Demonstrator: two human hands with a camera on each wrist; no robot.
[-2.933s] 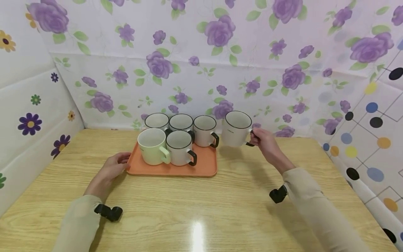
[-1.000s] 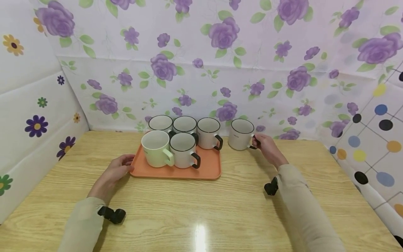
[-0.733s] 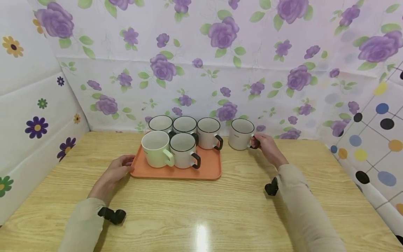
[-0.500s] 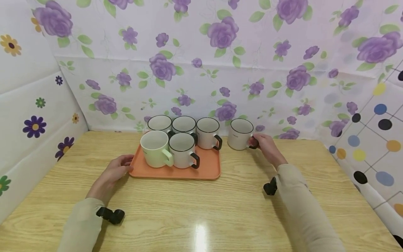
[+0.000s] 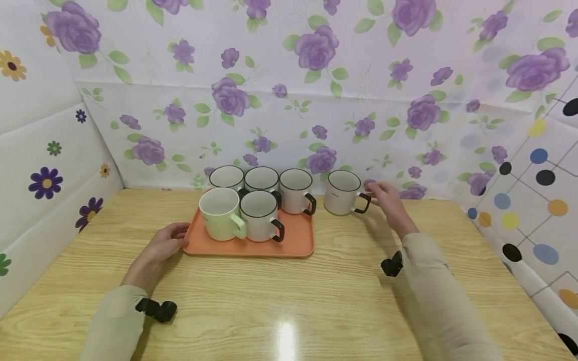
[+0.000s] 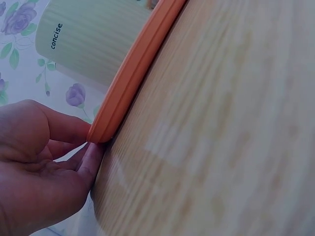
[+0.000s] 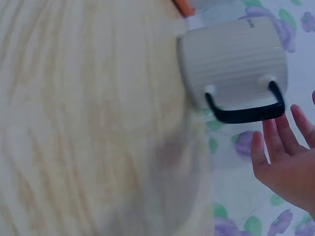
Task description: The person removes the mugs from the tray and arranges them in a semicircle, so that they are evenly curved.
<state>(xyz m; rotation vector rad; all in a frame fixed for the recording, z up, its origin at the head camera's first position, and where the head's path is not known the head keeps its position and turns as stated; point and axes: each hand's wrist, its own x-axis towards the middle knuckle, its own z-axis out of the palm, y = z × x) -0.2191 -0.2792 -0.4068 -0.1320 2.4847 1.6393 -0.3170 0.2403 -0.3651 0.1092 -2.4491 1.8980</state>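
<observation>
A white mug (image 5: pixel 341 192) with a black handle (image 7: pixel 244 114) stands on the wooden table (image 5: pixel 289 301), just right of an orange tray (image 5: pixel 295 241). My right hand (image 5: pixel 387 198) hovers beside the handle with straight fingers (image 7: pixel 269 143), apart from it and holding nothing. The tray carries several mugs: a pale green one (image 5: pixel 219 210) at the front left and white black-handled ones (image 5: pixel 259 215) beside and behind it. My left hand (image 5: pixel 162 244) rests at the tray's left corner (image 6: pixel 101 132), fingers touching its rim.
Floral-papered walls (image 5: pixel 289 100) close in the table at the back and left; a dotted panel (image 5: pixel 533 200) stands at the right. The green mug (image 6: pixel 88 44) reads "concise".
My right hand set the white mug down on the table right of the tray, then let go of its handle and drew slightly away. The left hand stayed at the tray.
</observation>
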